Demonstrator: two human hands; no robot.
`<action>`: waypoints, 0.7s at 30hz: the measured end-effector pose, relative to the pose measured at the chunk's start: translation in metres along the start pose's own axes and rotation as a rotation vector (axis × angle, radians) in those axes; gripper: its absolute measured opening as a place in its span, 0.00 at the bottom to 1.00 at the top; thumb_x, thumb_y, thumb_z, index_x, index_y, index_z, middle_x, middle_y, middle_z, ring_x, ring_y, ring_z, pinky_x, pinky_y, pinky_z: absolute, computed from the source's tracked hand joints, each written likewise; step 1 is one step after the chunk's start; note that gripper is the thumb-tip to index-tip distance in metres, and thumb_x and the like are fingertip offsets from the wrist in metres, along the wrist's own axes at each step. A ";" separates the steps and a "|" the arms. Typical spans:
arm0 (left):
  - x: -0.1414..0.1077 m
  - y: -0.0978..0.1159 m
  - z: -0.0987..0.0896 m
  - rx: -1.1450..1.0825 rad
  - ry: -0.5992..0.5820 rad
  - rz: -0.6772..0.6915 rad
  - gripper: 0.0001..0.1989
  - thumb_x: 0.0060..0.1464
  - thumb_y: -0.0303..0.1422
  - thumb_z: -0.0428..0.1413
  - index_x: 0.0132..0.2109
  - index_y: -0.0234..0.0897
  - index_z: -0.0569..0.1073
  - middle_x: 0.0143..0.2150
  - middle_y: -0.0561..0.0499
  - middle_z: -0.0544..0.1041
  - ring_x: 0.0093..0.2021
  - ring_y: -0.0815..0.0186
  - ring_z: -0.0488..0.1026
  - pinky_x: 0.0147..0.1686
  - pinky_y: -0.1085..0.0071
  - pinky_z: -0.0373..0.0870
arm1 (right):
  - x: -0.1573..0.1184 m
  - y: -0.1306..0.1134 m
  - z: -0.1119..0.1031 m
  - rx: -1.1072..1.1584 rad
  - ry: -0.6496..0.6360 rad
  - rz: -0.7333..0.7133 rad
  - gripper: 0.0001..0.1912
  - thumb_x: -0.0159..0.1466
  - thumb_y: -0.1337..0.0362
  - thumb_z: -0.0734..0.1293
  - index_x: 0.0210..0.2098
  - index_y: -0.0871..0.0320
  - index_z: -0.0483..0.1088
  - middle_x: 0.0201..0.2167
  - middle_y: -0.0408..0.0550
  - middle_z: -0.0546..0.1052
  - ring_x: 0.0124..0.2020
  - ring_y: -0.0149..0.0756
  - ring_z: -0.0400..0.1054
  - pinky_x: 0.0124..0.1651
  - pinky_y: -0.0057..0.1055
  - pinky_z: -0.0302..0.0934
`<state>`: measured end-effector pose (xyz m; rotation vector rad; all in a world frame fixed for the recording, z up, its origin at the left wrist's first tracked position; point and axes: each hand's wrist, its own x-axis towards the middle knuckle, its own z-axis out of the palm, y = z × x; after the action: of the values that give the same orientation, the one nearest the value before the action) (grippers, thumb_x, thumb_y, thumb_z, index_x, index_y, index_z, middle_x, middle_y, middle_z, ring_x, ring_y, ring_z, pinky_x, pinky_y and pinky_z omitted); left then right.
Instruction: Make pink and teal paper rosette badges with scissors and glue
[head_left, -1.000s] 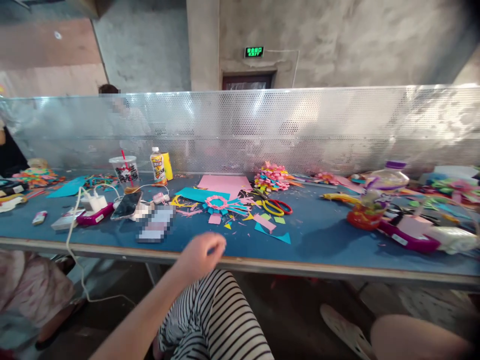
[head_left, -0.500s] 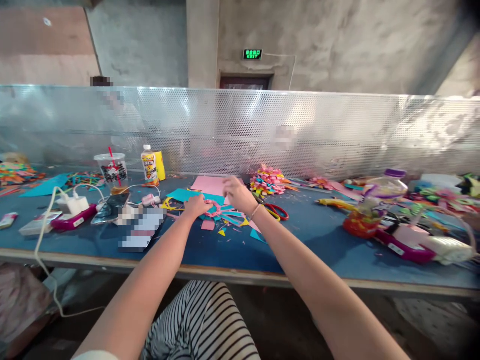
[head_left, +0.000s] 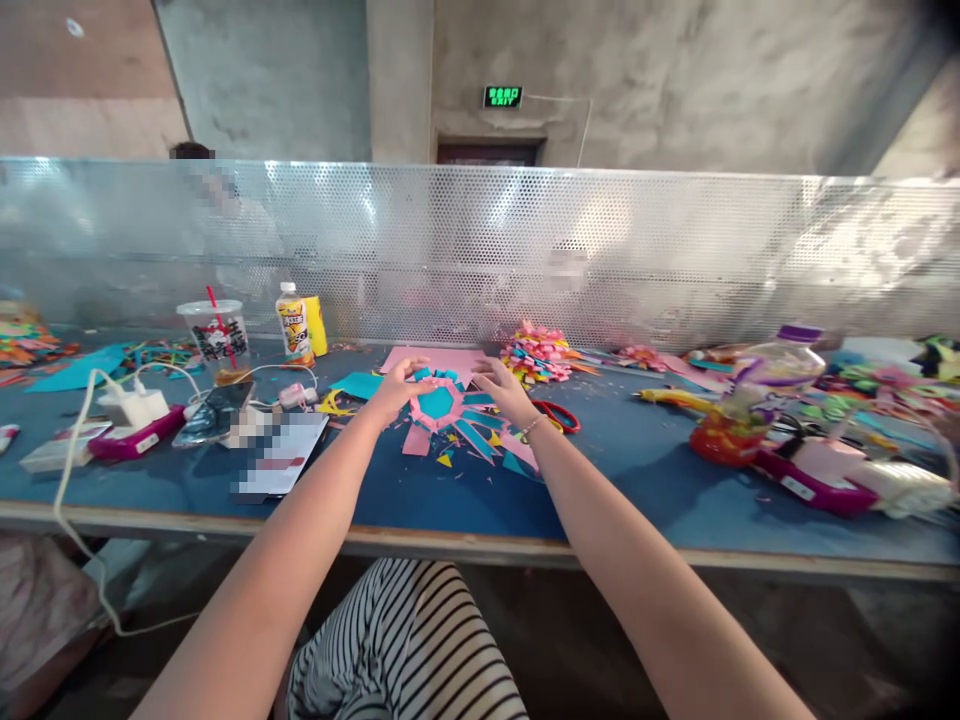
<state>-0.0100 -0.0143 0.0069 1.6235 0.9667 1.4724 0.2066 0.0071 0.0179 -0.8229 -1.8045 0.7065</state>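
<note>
A pink folded-paper ring (head_left: 414, 411) lies on the table with teal paper (head_left: 436, 402) showing through its middle and teal tabs along its top. My left hand (head_left: 397, 391) is at the ring's upper left, fingers apart and curved; whether the fingertips touch it I cannot tell. To the ring's right, my right hand (head_left: 508, 392) hovers with its fingers spread and nothing in them. Teal paper strips (head_left: 474, 440) fan out below that hand. Behind both hands lies a pink sheet (head_left: 450, 356). Red-handled scissors (head_left: 564, 417) rest just past my right wrist, partly hidden.
A ruffled paper pile (head_left: 536, 350) sits behind my right hand. On the left are a phone (head_left: 289, 455), a power strip (head_left: 139, 440), a cup (head_left: 217, 335) and a drink bottle (head_left: 294, 325). A purple-capped bottle (head_left: 739, 420) stands right. A perforated screen (head_left: 465, 250) lines the back.
My left hand has loosened and shifted up along the ring's left side. My right hand has come down and turned, fingers now spread beside the ring. More of the ring shows.
</note>
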 end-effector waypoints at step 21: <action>-0.046 0.085 0.025 0.250 0.757 0.885 0.17 0.54 0.47 0.42 0.30 0.39 0.64 0.31 0.51 0.63 0.35 0.64 0.64 0.40 0.63 0.63 | 0.004 0.003 -0.004 0.380 0.142 0.077 0.18 0.45 0.58 0.71 0.31 0.56 0.63 0.20 0.34 0.63 0.19 0.22 0.57 0.22 0.23 0.52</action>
<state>0.0166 -0.0948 0.0602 1.7970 0.8520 2.7985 0.2096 0.0125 0.0190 -0.6706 -1.4566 0.9795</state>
